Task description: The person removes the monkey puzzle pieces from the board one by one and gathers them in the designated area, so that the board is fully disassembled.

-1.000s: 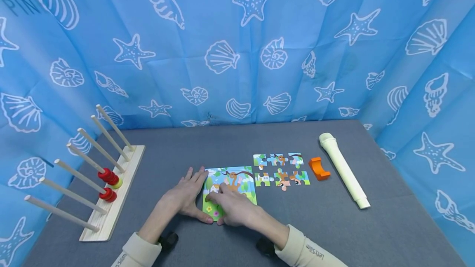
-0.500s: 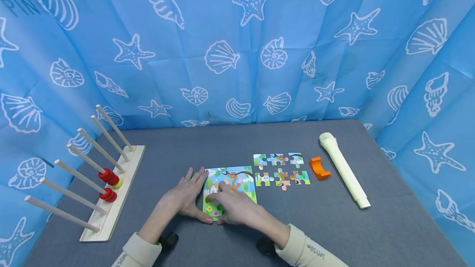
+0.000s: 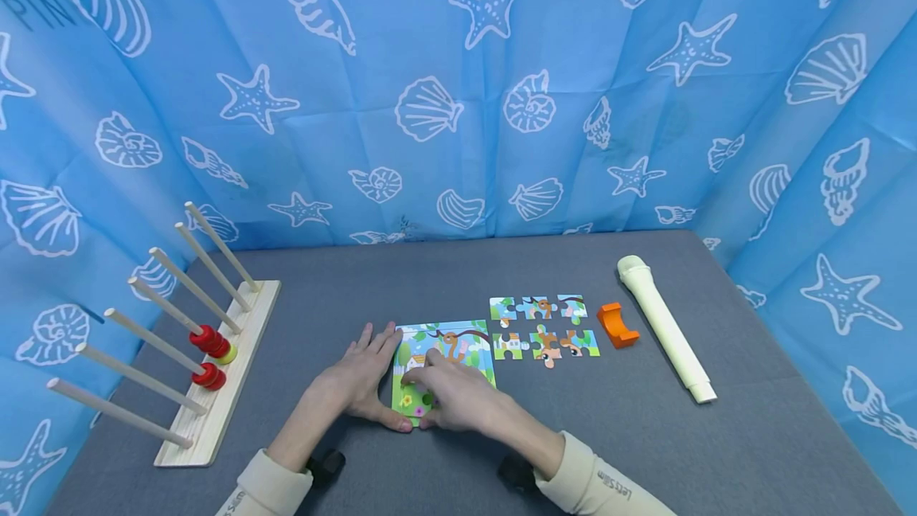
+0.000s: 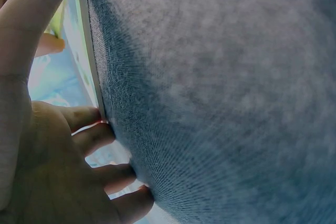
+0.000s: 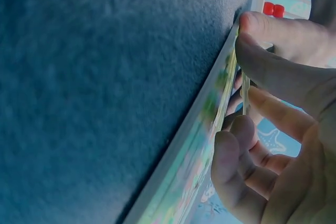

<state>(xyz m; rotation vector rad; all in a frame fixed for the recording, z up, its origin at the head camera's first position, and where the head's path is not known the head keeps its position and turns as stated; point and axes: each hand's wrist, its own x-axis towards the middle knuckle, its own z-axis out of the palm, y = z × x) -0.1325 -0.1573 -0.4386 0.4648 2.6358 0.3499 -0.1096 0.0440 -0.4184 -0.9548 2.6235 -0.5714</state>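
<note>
A square picture-puzzle board (image 3: 478, 357) lies on the grey table, printed with a cartoon animal, a house and flowers. My left hand (image 3: 363, 373) rests along its left edge, fingers spread, with the thumb at the lower-left corner; in the left wrist view this hand (image 4: 63, 166) has its fingertips against the table by the board's edge. Over the lower part of the board, my right hand (image 3: 458, 398) pinches a thin puzzle piece (image 5: 245, 94), which stands tilted up from the surface between thumb and fingers. Most of the board's lower right is hidden under that hand.
Several loose puzzle pieces (image 3: 546, 345) lie in two rows right of the board. Beyond them are an orange curved block (image 3: 616, 326) and a cream toy microphone (image 3: 665, 329). A wooden peg stand (image 3: 236, 357) with red rings (image 3: 208, 377) is at the left.
My right hand has shifted very slightly right and up, with the puzzle piece in its fingers. The left hand stays where it was.
</note>
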